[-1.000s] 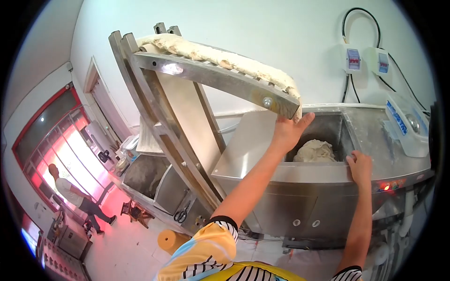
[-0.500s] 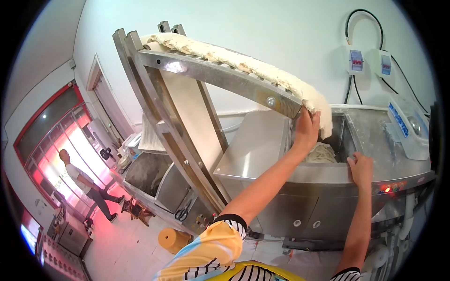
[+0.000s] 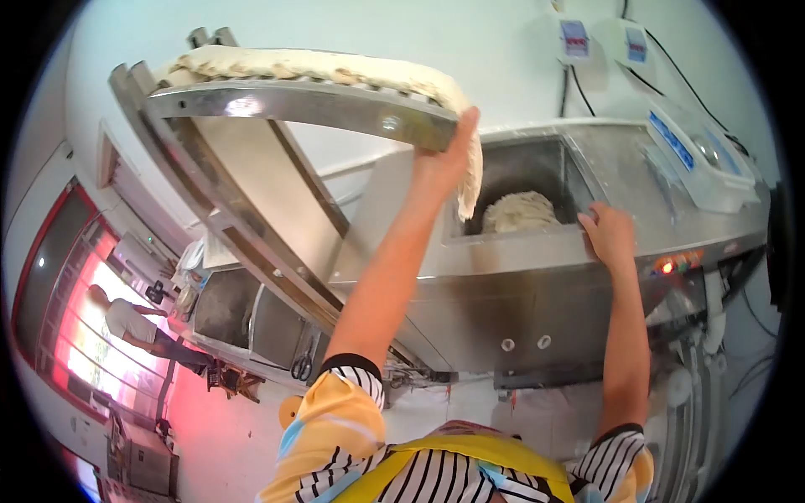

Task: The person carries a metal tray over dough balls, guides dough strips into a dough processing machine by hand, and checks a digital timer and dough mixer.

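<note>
At the right end of the ramp (image 3: 310, 102), dough strip (image 3: 335, 67) drooped over the left side of the bin (image 3: 524, 161), its length running left | left hand (image 3: 444, 163) was nearer, at the strip's bend, ramp end blocking, grip unclear | right hand (image 3: 614, 239) curled at bin's front-right corner, hold unclear | dough lump (image 3: 520, 214) lay inside
</note>
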{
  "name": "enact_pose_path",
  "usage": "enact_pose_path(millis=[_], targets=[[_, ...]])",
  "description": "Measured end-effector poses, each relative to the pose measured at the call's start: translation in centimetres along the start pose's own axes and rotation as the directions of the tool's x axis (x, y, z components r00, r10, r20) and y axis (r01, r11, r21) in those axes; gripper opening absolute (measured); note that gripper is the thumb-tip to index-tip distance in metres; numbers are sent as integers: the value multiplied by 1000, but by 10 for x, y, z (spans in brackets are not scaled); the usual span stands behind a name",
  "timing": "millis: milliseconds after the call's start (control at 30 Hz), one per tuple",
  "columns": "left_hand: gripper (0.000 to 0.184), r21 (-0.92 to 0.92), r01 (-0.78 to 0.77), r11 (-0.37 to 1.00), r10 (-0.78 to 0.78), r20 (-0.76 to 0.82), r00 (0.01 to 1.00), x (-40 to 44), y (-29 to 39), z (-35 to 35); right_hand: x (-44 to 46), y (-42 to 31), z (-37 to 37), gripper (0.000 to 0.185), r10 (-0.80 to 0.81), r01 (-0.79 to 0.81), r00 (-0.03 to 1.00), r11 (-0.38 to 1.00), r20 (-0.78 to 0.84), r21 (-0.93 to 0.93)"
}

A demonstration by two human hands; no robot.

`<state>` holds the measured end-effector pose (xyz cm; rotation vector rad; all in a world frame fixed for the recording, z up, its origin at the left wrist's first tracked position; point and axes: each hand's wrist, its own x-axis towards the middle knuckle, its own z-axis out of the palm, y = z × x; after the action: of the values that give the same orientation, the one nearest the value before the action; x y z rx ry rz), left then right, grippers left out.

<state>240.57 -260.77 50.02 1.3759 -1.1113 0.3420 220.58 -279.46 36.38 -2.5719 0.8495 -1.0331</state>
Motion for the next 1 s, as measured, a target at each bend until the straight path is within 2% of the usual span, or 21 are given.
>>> enact_pose_path(millis=[100, 200, 233, 333, 367, 467, 600, 633, 733, 767, 867, 900, 1000], targets=[[54, 122, 63, 991, -66, 21, 998, 3, 12, 11, -1, -5, -4, 27, 2, -2, 1000, 999, 0, -33], [44, 257, 240, 936, -238, -40, 971, 6, 24, 32, -1, -9, -7, 26, -1, 1, 1000, 997, 2, -74], [43, 223, 136, 965, -127, -57, 990, 7, 19, 39, -1, -7, -6, 26, -9, 9, 1000, 998, -5, -68], [41, 231, 106, 967, -90, -79, 993, 3, 16, 55, 0, -3, -1, 26, -37, 36, 999, 998, -22, -50], [37, 224, 151, 963, -143, -52, 988, -1, 16, 56, 1, 0, 1, 26, -47, 46, 999, 998, -26, -49], [33, 253, 136, 958, -151, 41, 988, -15, -2, 52, 1, 1, 2, 27, -53, 52, 998, 998, -27, -35], [33, 197, 152, 969, -171, 87, 981, -28, -9, 36, 2, 1, 0, 27, -60, 59, 998, 998, -17, -33], [35, 240, 126, 962, -145, 64, 987, -29, -9, 30, 2, 1, -1, 27, -47, 47, 999, 999, -4, -14], [40, 359, 185, 915, -240, 114, 964, -25, 0, 6, 2, 0, -4, 27, -17, 17, 1000, 1000, 14, 23], [46, 345, 194, 918, -249, 122, 961, -24, 3, 0, 1, -1, -5, 27, -12, 12, 1000, 1000, 9, 26], [49, 251, -19, 968, 14, 20, 1000, -15, -11, -11, 1, -2, -5, 27, 8, -8, 1000, 1000, 2, 27], [50, 148, -22, 989, 18, 32, 999, -13, -7, -11, 1, -1, -4, 26, 15, -15, 1000, 1000, 1, 26], [51, 36, 47, 998, -46, -45, 998, -13, 3, 4, 0, -2, -5, 26, 1, -1, 1000, 1000, -11, 18]])
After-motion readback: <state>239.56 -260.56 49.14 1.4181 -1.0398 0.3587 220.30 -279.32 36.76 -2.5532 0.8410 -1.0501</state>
